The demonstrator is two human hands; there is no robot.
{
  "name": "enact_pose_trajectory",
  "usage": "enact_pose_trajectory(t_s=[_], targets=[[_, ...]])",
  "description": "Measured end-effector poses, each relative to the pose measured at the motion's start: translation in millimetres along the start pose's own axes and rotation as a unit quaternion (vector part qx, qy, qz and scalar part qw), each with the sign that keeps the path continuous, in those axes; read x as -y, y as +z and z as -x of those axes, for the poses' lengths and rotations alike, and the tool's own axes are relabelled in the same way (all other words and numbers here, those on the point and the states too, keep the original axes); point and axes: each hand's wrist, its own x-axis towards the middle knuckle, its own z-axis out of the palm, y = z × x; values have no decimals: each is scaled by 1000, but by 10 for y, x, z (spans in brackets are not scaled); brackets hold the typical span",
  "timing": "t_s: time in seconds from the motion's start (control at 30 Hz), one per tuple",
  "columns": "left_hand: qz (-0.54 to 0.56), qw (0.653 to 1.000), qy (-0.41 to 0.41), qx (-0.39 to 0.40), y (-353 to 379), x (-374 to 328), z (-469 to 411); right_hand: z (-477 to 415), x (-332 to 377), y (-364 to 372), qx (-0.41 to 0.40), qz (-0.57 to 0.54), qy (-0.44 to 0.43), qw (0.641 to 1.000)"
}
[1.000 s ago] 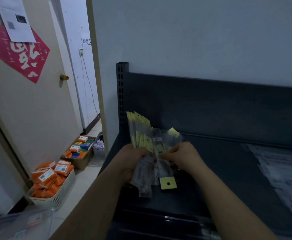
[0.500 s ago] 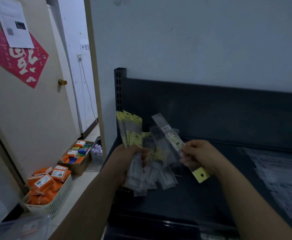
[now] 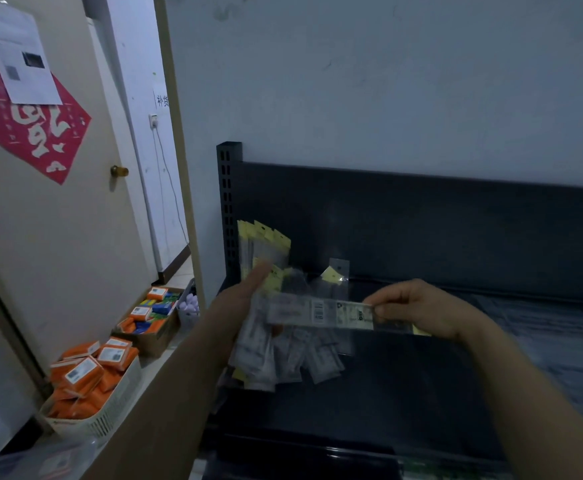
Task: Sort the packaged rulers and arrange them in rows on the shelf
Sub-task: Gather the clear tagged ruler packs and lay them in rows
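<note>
- One packaged ruler (image 3: 321, 311) lies level in the air above the dark shelf (image 3: 404, 393), label and barcode facing the camera.
- The right hand (image 3: 421, 308) pinches its right end between thumb and curled fingers.
- Its left end crosses in front of the bundle of packaged rulers (image 3: 266, 251). That end is blurred, so I cannot tell whether it touches the bundle.
- The left hand (image 3: 238, 306) grasps the bundle about halfway up, thumb stretched up along the front. The yellow header cards fan upward and the clear ends hang below the hand.
- The bundle is at the shelf's left end, near the perforated upright post (image 3: 228, 209).
- More clear packages (image 3: 560, 327) lie flat at the right of the shelf, dim and hard to make out.
- On the floor to the left, a white basket (image 3: 110, 407) holds orange boxes (image 3: 82, 375), and a cardboard box (image 3: 155, 341) sits beyond it by the door (image 3: 58, 237).
</note>
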Motion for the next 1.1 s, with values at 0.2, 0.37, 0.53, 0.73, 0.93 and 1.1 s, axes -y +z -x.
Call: enact_pose_trajectory(t_s=[0.2,0.37,0.53,0.73,0.93,1.1], targets=[[-49,994,45,90,126,130,108,-130,-1,178,-259,-37,-44,964],[100,990,88,50,258,214,34,-119,18,398,-295,-179,65,936],[105,988,46,100,493,294,43,-140,151,555,-122,-375,14,919],[137,982,-20,125,561,325,-9,-9,120,478,1,-227,3,974],[119,989,25,89,754,345,-105,36,111,591,-76,-200,16,977],[-68,991,57,105,988,324,-148,186,19,486,-17,-274,21,961]])
